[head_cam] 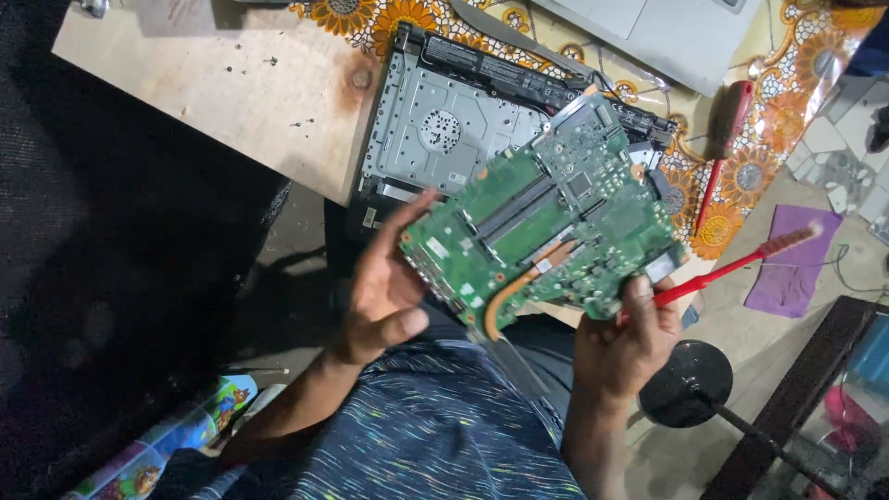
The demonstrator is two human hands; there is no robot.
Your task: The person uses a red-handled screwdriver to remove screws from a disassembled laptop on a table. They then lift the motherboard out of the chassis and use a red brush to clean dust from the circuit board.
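**Green circuit board held between both hands above the lap**

At the lower left corner lies a colourful printed package (157, 454). The left hand (384, 296) props the board's left edge, fingers spread apart behind it. The green circuit board (546, 222) sits tilted, its long axis rising from lower left to upper right, in front of the opened laptop base (435, 130) at the surface's near edge. The right hand (625, 347) has its fingers clamped on a red brush (741, 264) and on the board's lower right corner. A red screwdriver (722, 148) lies on the flowered cloth (750, 176).
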